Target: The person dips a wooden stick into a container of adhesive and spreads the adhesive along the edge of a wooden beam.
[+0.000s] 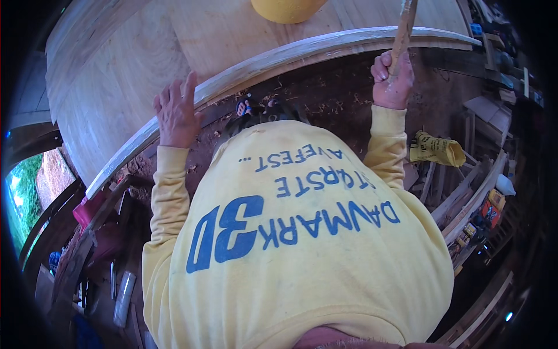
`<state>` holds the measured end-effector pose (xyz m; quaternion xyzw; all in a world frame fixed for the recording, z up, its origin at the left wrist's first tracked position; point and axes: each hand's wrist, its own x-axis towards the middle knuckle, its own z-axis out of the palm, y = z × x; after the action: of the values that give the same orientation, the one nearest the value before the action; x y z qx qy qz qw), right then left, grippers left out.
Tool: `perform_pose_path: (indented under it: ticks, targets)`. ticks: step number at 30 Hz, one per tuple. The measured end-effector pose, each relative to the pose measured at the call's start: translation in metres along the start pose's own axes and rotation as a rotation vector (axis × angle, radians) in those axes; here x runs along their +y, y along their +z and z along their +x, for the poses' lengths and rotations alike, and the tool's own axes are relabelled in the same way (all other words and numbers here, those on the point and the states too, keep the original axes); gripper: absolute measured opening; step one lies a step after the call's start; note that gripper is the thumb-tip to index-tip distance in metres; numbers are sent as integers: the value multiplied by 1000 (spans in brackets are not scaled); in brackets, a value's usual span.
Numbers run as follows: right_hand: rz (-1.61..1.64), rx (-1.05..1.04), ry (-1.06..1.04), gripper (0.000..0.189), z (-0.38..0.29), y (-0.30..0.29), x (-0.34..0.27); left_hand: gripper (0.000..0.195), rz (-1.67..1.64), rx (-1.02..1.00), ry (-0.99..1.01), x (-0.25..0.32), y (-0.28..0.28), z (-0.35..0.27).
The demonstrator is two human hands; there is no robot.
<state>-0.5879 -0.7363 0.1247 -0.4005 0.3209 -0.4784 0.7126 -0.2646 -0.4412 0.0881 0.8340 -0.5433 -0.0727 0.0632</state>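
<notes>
My right hand (393, 81) is closed around a wooden stick (404, 32), smeared with something pale, whose upper end runs out of view at the top. The stick crosses in front of a whitish wooden edge strip (279, 61) that curves along the near side of a broad plywood surface (144, 56). My left hand (178, 112) is at that strip on the left, palm down with fingers apart and nothing held. I cannot tell whether it presses on the wood. A yellow plastic container (290, 9), cut off by the top of the view, is on the plywood.
Wood shavings (320, 83) litter the dark floor around my feet (245, 107). To the right are a crumpled yellow sack (437, 149) and piled wood offcuts (436, 181). At the left are a pink plastic item (89, 210) and a pale cylinder (124, 299).
</notes>
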Motion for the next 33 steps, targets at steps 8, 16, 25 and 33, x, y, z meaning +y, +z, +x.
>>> perform_pose_path:
  ticks: [8,16,25,33]
  targets:
    - [-9,-9,41,28,12,-7,0,97,89,-4,38,-3,23,5]
    - [4,-46,74,30,40,-39,-15,86,105,6,25,2,31,6]
    - [-9,-94,98,29,73,-34,-18,72,68,-35,-46,7,25,16]
    - [-410,-223,-243,19,86,-25,-72,51,18,-103,-3,1,-6,8]
